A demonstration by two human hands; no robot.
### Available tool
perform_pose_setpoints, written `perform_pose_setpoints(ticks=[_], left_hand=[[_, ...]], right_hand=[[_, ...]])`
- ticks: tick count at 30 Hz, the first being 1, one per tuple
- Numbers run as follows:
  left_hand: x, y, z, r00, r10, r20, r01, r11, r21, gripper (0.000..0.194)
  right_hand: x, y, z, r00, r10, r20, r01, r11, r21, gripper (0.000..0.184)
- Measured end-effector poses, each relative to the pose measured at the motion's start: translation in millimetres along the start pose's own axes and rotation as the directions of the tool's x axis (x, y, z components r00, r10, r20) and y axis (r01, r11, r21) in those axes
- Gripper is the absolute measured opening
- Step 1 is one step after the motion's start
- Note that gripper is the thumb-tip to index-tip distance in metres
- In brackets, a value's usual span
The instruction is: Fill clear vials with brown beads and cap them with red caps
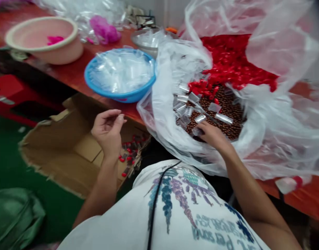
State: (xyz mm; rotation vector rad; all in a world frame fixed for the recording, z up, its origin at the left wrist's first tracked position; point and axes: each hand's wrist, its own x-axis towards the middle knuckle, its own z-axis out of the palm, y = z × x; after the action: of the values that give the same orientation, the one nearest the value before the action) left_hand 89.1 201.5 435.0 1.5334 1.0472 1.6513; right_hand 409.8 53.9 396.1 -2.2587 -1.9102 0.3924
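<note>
My left hand [108,128] hovers over the cardboard box, its fingers loosely curled and apart, with nothing visible in them. My right hand [213,136] reaches into the white plastic bag [163,104]. Its fingers close around a small clear plastic tube [197,131], partly hidden by the fingertips. About it lie more clear tubes [224,118], small brown beads [228,104] and red plastic pieces [201,88]. Inside the cardboard box [57,152], below my left hand, are several clear pieces with red ends [129,152].
A blue basin [123,98] heaped with clear plastic pieces stands left of the bag. Beyond it are a pale pink basin [57,52] and a metal bowl [149,50]. More red pieces [232,62] fill a bag behind. A green sack [16,218] lies on the floor.
</note>
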Motion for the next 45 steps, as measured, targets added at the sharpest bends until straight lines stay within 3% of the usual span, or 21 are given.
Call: perform_pose_setpoints(ticks=[3, 6, 8, 11, 13, 15, 17, 18, 20, 22, 24, 26, 27, 29, 31, 33, 35, 38, 41, 43, 45], left_hand=[[16.0, -17.9, -51.2, 0.976, -0.035, -0.215, 0.051, 0.996, 0.067, 0.022], [13.4, -38.2, -93.8, 0.944, -0.096, -0.316, 0.14, 0.983, 0.12, 0.026], [5.7, -49.7, -110.6, 0.919, -0.17, -0.355, 0.224, 0.968, 0.116, 0.029], [-2.2, -57.6, -117.1, 0.888, -0.255, -0.383, 0.307, 0.948, 0.08, 0.032], [-0.4, -55.8, -110.8, 0.896, -0.245, -0.371, 0.292, 0.953, 0.076, 0.033], [7.1, -49.3, -97.3, 0.92, -0.181, -0.347, 0.224, 0.971, 0.088, 0.032], [16.7, -38.6, -77.2, 0.947, -0.088, -0.31, 0.122, 0.988, 0.091, 0.032], [21.0, -31.5, -65.1, 0.958, -0.043, -0.283, 0.072, 0.993, 0.091, 0.031], [26.7, -14.1, -37.7, 0.977, 0.023, -0.214, -0.003, 0.996, 0.093, 0.029], [27.7, 5.8, -7.5, 0.995, 0.048, -0.091, -0.037, 0.993, 0.116, 0.025], [25.1, 24.0, 24.8, 0.994, 0.042, 0.104, -0.058, 0.987, 0.151, 0.021], [19.9, 36.1, 60.4, 0.925, 0.02, 0.38, -0.085, 0.984, 0.155, 0.019], [16.4, 38.9, 79.9, 0.852, 0.023, 0.522, -0.114, 0.983, 0.143, 0.019], [7.1, 37.4, 122.2, 0.642, 0.065, 0.764, -0.22, 0.97, 0.102, 0.022], [-6.1, 27.7, 166.6, 0.417, 0.087, 0.905, -0.377, 0.922, 0.085, 0.024], [-22.4, 13.8, 207.8, 0.27, -0.004, 0.963, -0.505, 0.851, 0.145, 0.027], [-38.8, 0.4, 240.6, 0.222, -0.116, 0.968, -0.579, 0.783, 0.226, 0.031], [-56.0, -12.4, 269.5, 0.219, -0.144, 0.965, -0.567, 0.786, 0.246, 0.04], [-58.9, -18.1, 276.2, 0.237, -0.137, 0.962, -0.384, 0.896, 0.222, 0.042], [-53.7, -21.2, 271.1, 0.233, -0.211, 0.949, -0.201, 0.945, 0.26, 0.039], [-46.6, -24.5, 261.3, 0.157, -0.358, 0.92, -0.037, 0.929, 0.368, 0.037]], right_hand=[[1.3, 9.7, -1.0, 0.995, 0.024, -0.093, -0.01, 0.988, 0.152, 0.03], [-0.3, -6.0, -20.4, 0.97, 0.138, -0.199, -0.039, 0.9, 0.435, 0.027], [-0.6, -36.7, -36.6, 0.976, 0.131, -0.176, 0.017, 0.755, 0.655, 0.03], [5.1, -104.6, -43.0, 0.998, -0.049, -0.045, 0.065, 0.547, 0.835, 0.03], [15.6, -151.4, -28.4, 0.972, -0.232, -0.017, 0.134, 0.497, 0.857, 0.024], [30.8, -188.0, -4.4, 0.929, -0.36, -0.084, 0.278, 0.53, 0.801, 0.022], [45.5, -209.1, 17.4, 0.901, -0.419, -0.117, 0.37, 0.596, 0.712, 0.041], [50.5, -213.8, 24.3, 0.889, -0.441, -0.121, 0.398, 0.617, 0.679, 0.056], [53.4, -213.3, 27.8, 0.876, -0.463, -0.138, 0.443, 0.656, 0.612, 0.065], [47.7, -201.1, 19.8, 0.871, -0.455, -0.186, 0.475, 0.679, 0.559, 0.051], [36.9, -177.6, 6.4, 0.879, -0.41, -0.242, 0.474, 0.705, 0.527, 0.033], [24.1, -144.1, -6.9, 0.907, -0.311, -0.284, 0.418, 0.748, 0.515, 0.024], [17.1, -124.6, -12.4, 0.923, -0.243, -0.298, 0.369, 0.776, 0.512, 0.022], [2.0, -82.8, -20.1, 0.946, -0.093, -0.31, 0.245, 0.832, 0.497, 0.018], [-14.7, -42.0, -22.9, 0.954, 0.047, -0.296, 0.088, 0.9, 0.427, 0.017], [-31.5, -7.2, -20.6, 0.945, 0.166, -0.281, -0.092, 0.961, 0.259, 0.02], [-46.2, 18.4, -14.1, 0.935, 0.244, -0.256, -0.234, 0.97, 0.069, 0.025], [-60.5, 40.1, -1.0, 0.945, 0.263, -0.195, -0.283, 0.955, -0.083, 0.027], [-66.0, 48.5, 8.2, 0.955, 0.223, -0.195, -0.245, 0.964, -0.099, 0.025], [-67.4, 50.8, 10.0, 0.954, 0.206, -0.216, -0.228, 0.97, -0.082, 0.025], [-68.4, 51.9, 9.4, 0.955, 0.196, -0.222, -0.213, 0.976, -0.054, 0.027]])
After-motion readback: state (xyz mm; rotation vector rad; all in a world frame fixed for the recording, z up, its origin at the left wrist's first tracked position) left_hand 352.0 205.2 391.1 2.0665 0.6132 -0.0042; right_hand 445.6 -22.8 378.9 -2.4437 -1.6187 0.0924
